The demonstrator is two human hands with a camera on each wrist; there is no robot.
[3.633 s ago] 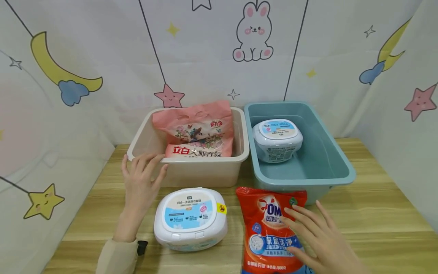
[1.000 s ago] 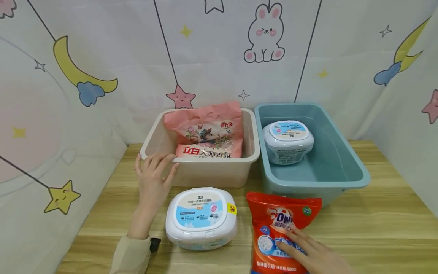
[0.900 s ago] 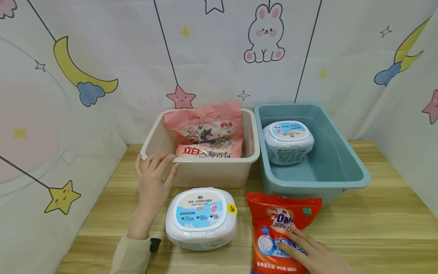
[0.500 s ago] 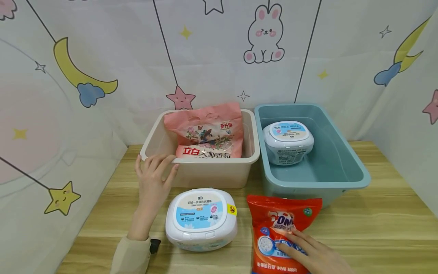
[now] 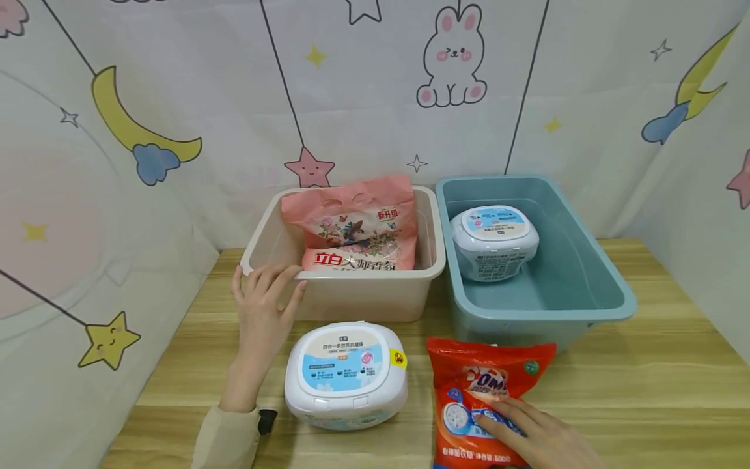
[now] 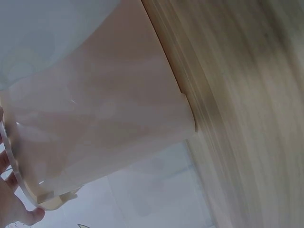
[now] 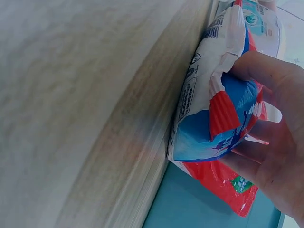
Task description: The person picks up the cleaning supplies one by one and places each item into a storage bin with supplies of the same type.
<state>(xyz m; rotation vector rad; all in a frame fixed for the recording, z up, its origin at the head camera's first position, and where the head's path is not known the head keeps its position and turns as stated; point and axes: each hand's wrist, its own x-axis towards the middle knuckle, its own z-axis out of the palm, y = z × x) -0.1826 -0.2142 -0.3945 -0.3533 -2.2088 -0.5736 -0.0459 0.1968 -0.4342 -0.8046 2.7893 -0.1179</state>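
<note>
My right hand (image 5: pixel 536 433) holds a red bag of laundry powder (image 5: pixel 465 449) that lies on the table in front of the teal bin. In the right wrist view the thumb presses into the bag's blue-and-white end (image 7: pixel 190 128), while the other fingers spread across its front; the film is creased there. My left hand (image 5: pixel 263 306) rests on the near left corner of a cream bin (image 5: pixel 363 296), fingertips over the rim and thumb apart from it. In the left wrist view its fingers show beside the rim, at the left edge.
A white laundry-pod tub (image 5: pixel 346 404) stands on the wooden table (image 5: pixel 662 391) between my hands. Inside the cream bin leans a pink bag (image 5: pixel 357 225). The teal bin (image 5: pixel 539 316), right beside it, contains a similar tub (image 5: pixel 495 247). A printed curtain (image 5: pixel 363 98) surrounds the table.
My right hand, at first spread over the red bag's right side, has come down and taken hold of it, wrinkling its front. The left hand stays at the rim. The view has shifted slightly.
</note>
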